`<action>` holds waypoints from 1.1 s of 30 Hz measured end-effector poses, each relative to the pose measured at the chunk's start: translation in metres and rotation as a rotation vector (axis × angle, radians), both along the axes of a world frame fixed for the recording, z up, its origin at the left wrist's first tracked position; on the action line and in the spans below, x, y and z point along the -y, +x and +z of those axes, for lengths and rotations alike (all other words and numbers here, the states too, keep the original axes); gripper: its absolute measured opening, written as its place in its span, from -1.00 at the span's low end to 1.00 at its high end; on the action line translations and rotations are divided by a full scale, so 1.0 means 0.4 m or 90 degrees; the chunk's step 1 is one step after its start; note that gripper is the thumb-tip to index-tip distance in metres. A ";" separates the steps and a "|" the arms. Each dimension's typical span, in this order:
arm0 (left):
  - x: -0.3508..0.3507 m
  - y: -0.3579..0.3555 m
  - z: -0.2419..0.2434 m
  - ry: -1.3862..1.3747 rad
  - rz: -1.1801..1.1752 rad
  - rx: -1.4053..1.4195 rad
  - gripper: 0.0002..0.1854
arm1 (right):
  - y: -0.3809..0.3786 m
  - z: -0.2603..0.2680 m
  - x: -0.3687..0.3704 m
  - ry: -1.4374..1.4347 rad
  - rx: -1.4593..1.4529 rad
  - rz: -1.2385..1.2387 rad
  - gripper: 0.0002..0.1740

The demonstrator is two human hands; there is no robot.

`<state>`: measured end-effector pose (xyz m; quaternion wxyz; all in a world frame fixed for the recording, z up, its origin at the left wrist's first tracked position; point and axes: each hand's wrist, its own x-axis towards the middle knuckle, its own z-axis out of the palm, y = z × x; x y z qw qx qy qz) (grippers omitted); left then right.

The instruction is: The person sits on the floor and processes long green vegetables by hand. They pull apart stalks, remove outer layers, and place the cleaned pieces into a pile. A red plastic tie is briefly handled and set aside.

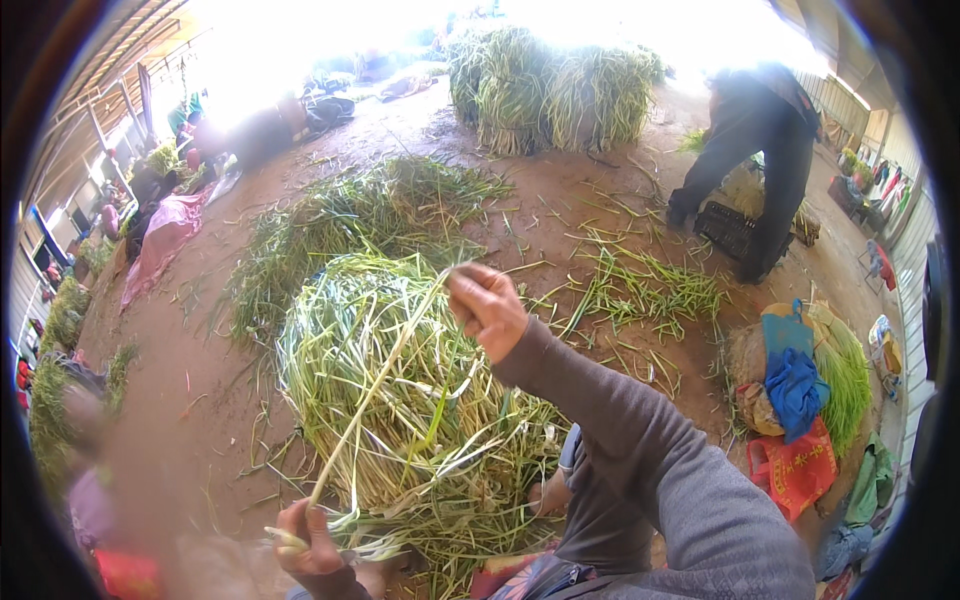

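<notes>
A long pale green plant stalk (375, 382) is stretched slantwise between my two hands, over a large bundle of long-stemmed green plants (360, 322) on the ground. Low in the view, my left hand (306, 536) grips its lower end, where whitish stem ends stick out beside the fingers. My right hand (486, 304) pinches the upper end between closed fingers, above the top of the bundle. Loose leaves and stalks hang around the bundle's side near my legs.
Cut leaves (360, 202) lie heaped behind the bundle. Tied bundles (555, 90) stand farther back. A co-worker (757, 135) bends over a black crate (731, 229) at the upper right. A red bag (795, 465) and blue cloth (795, 390) lie at right.
</notes>
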<state>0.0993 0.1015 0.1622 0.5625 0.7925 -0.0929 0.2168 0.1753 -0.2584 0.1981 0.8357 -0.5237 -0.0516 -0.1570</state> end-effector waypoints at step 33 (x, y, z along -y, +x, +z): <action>0.124 -0.024 0.026 0.143 -0.140 -0.127 -0.80 | -0.073 -0.052 -0.189 -0.227 0.000 0.254 -0.56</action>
